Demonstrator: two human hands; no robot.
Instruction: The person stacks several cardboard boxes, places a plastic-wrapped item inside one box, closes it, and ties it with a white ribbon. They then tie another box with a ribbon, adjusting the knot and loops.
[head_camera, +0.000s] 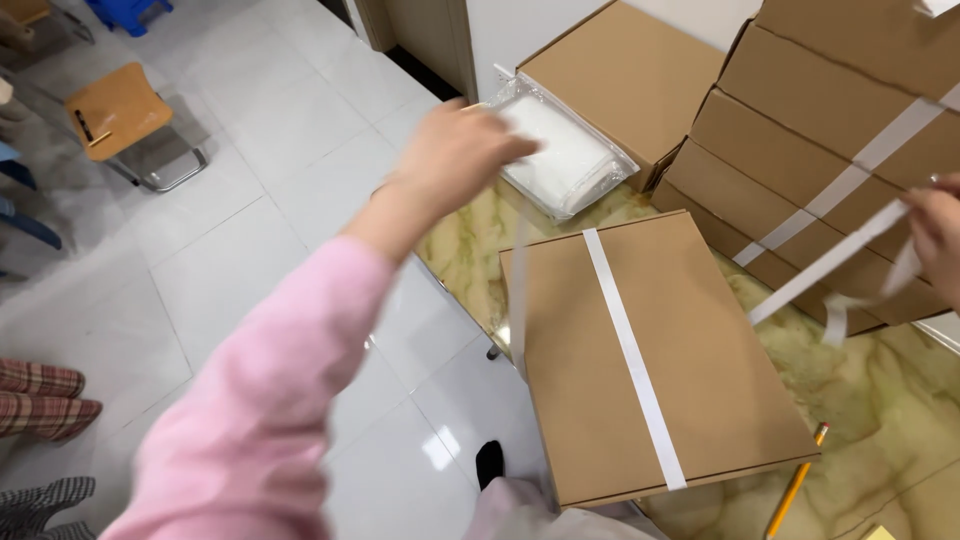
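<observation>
The left hand (455, 160), in a pink knit sleeve (270, 400), reached out with fingers loosely curled over a glossy clear bag (565, 155) of white pads, though whether it gripped the bag I could not tell. The right hand (935, 235) pinched a flat white strap (825, 262) running slantwise above a flat cardboard box (650, 360). The box lay on a polished green-veined marble table (880, 420) beside stacked cartons (830, 130), over glossy white floor tiles (250, 230).

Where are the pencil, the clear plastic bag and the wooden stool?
pencil (795, 482), head view, middle of its shaft.
clear plastic bag (570, 160), head view, white contents inside.
wooden stool (118, 108), head view, seat top.
</observation>
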